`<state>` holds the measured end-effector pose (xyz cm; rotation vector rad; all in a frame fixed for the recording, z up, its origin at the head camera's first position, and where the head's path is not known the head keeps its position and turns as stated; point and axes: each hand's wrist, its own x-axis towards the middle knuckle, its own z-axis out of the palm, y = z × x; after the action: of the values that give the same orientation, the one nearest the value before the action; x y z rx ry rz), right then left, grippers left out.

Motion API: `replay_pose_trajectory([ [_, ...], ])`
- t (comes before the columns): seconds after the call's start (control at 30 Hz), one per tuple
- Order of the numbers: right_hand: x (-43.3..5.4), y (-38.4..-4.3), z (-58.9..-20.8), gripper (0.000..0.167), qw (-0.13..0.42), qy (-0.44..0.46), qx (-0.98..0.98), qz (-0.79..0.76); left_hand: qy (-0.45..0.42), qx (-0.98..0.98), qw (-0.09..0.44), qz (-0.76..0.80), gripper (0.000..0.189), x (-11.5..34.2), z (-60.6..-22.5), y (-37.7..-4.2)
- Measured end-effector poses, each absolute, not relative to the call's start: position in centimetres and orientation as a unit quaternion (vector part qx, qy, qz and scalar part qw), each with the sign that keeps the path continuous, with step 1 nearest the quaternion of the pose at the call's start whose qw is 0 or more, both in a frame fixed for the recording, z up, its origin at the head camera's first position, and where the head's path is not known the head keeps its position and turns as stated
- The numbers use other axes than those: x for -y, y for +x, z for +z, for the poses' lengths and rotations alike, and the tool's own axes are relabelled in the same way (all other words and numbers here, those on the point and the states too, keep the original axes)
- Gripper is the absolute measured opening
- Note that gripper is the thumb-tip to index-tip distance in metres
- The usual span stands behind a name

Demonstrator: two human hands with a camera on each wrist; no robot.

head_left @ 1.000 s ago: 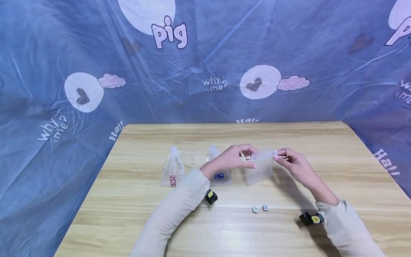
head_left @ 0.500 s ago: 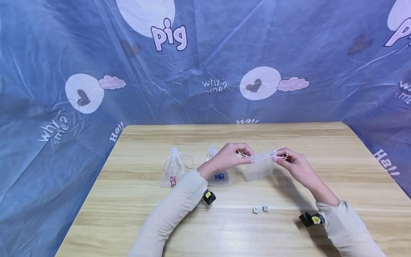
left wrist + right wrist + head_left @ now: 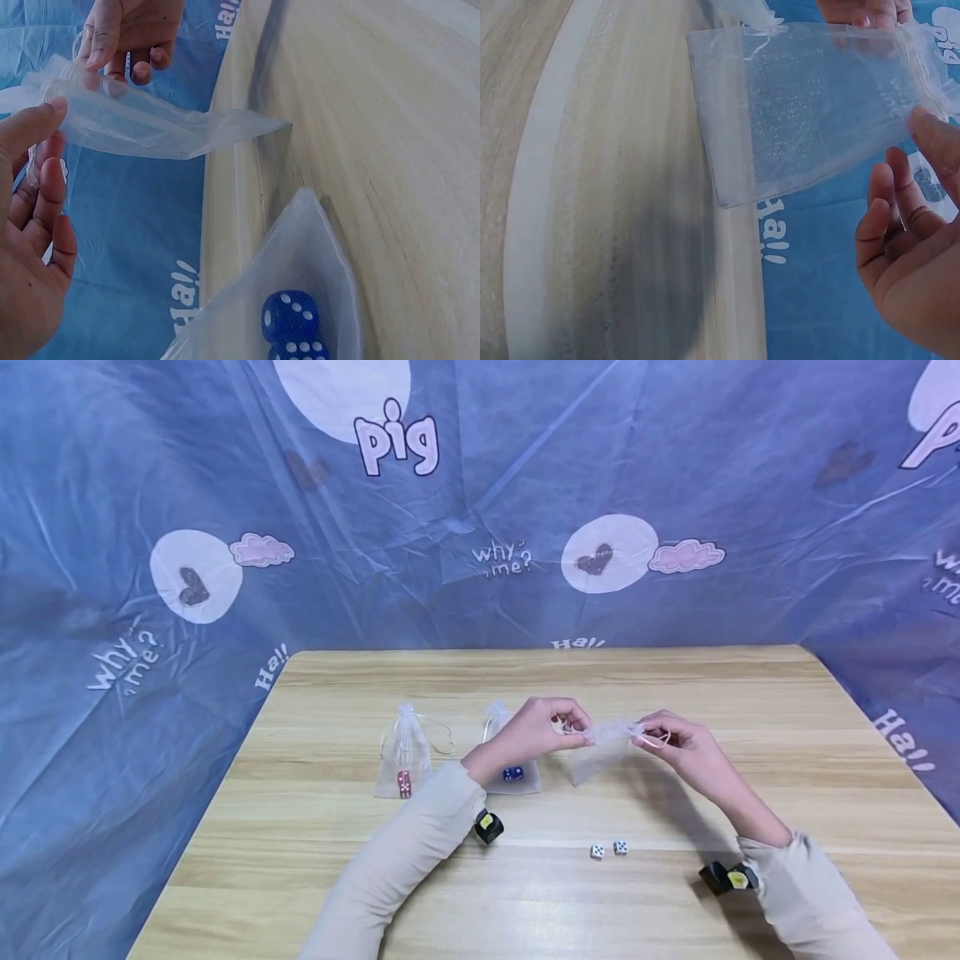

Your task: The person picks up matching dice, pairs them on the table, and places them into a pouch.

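Observation:
Between both hands hangs a sheer white drawstring pouch [image 3: 600, 753], held above the table by its top edge. My left hand [image 3: 542, 727] pinches its left top corner between thumb and fingers. The right hand [image 3: 678, 739] pinches the opposite top corner, with a loop of drawstring over the fingers. In the right wrist view the pouch [image 3: 810, 112] is see-through and no dice show in it. Two white dice [image 3: 608, 850] lie on the table in front of the pouch. A second pouch with blue dice [image 3: 513, 773] stands partly behind my left forearm.
Another pouch [image 3: 405, 752] with red dice lies at the left, its cord looped out to the right. The wooden table [image 3: 300, 877] ends at a blue printed cloth [image 3: 480, 602] behind. A black wrist camera [image 3: 489, 827] sits under the left sleeve.
The held pouch has tilted, so its lower part shows shorter in the head view. Both hands keep their hold and shift only slightly. The dice and other pouches stay put.

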<state>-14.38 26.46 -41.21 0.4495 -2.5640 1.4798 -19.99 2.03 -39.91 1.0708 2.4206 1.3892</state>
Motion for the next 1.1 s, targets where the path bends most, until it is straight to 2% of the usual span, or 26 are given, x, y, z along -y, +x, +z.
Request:
replay_pose_trajectory([
  [0.2,-26.1,-14.4,-41.2,0.015,0.063,0.162,0.851,0.495,0.358,-0.812,0.088,0.453,0.023,-2.1,-39.7,-20.0],
  [0.37,-26.1,-14.3,-41.2,0.011,0.078,0.172,0.852,0.488,0.357,-0.81,0.094,0.456,0.029,-2.0,-39.8,-20.2],
  [0.5,-26.1,-14.3,-41.3,0.011,0.087,0.2,0.847,0.485,0.368,-0.808,0.106,0.448,0.042,-1.8,-39.8,-20.5],
  [0.67,-26.1,-14.4,-41.4,0.014,0.083,0.239,0.829,0.499,0.385,-0.803,0.163,0.424,0.06,-1.9,-40.1,-21.2],
  [0.83,-26.1,-14.7,-41.6,0.017,0.076,0.255,0.823,0.502,0.409,-0.784,0.222,0.411,0.068,-2.2,-40.4,-21.7],
  [1.1,-25.9,-14.5,-41.7,0.018,0.058,0.231,0.831,0.503,0.431,-0.764,0.245,0.413,0.071,-3.0,-40.7,-21.7],
])
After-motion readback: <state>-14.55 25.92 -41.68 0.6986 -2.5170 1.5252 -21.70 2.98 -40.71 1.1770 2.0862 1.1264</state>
